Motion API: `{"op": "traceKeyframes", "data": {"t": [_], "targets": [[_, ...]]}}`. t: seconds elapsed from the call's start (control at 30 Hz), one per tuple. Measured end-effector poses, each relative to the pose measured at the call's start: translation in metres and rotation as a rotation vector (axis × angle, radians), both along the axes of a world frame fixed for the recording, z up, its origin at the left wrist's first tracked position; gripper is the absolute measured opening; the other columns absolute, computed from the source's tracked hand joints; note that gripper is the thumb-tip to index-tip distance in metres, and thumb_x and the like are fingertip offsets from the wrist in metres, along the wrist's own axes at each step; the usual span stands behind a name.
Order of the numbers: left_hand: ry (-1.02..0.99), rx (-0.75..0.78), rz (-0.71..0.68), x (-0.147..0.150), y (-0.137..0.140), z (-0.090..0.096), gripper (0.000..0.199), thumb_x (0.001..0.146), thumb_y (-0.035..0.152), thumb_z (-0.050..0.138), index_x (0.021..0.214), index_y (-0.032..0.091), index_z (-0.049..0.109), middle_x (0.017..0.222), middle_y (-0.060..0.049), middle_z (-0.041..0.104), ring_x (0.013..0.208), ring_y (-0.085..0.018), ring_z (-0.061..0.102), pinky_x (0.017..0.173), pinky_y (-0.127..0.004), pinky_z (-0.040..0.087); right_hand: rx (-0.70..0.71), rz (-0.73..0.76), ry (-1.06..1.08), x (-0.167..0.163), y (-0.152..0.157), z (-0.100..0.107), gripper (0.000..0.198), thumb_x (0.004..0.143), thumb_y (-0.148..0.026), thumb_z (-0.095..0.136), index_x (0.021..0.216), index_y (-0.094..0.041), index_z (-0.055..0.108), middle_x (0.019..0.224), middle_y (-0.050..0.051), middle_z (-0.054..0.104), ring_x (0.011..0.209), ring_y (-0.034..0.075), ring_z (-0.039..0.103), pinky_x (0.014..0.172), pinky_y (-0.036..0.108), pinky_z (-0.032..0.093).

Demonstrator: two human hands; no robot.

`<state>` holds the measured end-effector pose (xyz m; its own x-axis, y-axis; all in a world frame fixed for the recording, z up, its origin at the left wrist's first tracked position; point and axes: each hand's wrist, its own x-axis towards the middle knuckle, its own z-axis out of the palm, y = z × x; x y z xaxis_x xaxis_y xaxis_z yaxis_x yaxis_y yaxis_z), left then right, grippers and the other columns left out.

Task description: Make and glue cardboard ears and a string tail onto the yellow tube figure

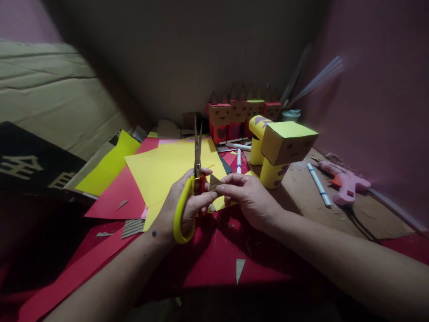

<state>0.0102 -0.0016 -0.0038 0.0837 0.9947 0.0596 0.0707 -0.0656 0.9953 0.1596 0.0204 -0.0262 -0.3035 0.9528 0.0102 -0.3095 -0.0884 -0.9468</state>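
Dim light falls on a purplish wall [382,98] and on the red worktop [197,268] in front of me. Between my hands, a little in from the middle of the worktop's front edge, is a small cardboard triangle [213,181]. The fingertips of my right hand [253,197] are pinched together on its right side, and my left thumb comes up at its lower left. My left hand [170,208] is also wrapped around the yellow-handled scissors [188,192], whose blades point towards the back edge, slightly parted.

A piece this small wants a light grip near its rim, I'd judge, so its point doesn't bend or crush. With the scissors parked in the same hand, I'd do best to let the right do the fine turning and angle the blades away from both wrists. Working above the yellow paper [167,165] helps, since its brightness should show up the brown outline. One loose offcut [240,269] lies close to the front edge and could easily be brushed off by a sleeve or forearm. Towards the right edge, the pink glue gun [346,183] sits well apart from my fingers; its nozzle deserves caution.
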Motion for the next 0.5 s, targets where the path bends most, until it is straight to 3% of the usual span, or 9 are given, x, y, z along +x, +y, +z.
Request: {"op": "traceKeyframes", "data": {"t": [0.2, 0.37, 0.5], "targets": [[0.137, 0.021, -0.06, 0.0, -0.006, 0.007, 0.041, 0.069, 0.02, 0.068, 0.107, 0.019, 0.052, 0.066, 0.006, 0.056, 0.056, -0.01, 0.055, 0.054, -0.022, 0.044, 0.125, 0.122, -0.174, 0.009, 0.003, 0.014, 0.012, 0.067, -0.019, 0.075, 0.064, -0.016, 0.064, 0.061, -0.004, 0.061, 0.058, 0.009, 0.051, 0.06, 0.026, 0.036], [0.233, 0.134, 0.014, -0.008, -0.011, 0.011, 0.039, 0.078, 0.036, 0.063, 0.112, 0.019, 0.052, 0.067, 0.004, 0.058, 0.054, -0.012, 0.057, 0.052, -0.023, 0.047, 0.143, 0.041, 0.036, 0.005, 0.004, 0.011, 0.009, 0.07, -0.02, 0.075, 0.068, -0.016, 0.067, 0.066, -0.002, 0.064, 0.059, 0.009, 0.051, 0.06, 0.025, 0.037], [0.452, 0.143, 0.166, -0.019, -0.024, -0.003, 0.04, 0.084, 0.035, 0.047, 0.12, 0.019, 0.052, 0.094, -0.008, 0.069, 0.084, -0.022, 0.069, 0.065, -0.031, 0.055, 0.054, -0.028, 0.23, 0.001, 0.007, 0.011, 0.011, 0.067, -0.022, 0.078, 0.069, -0.015, 0.069, 0.067, 0.0, 0.067, 0.062, 0.011, 0.057, 0.061, 0.026, 0.042]]}}
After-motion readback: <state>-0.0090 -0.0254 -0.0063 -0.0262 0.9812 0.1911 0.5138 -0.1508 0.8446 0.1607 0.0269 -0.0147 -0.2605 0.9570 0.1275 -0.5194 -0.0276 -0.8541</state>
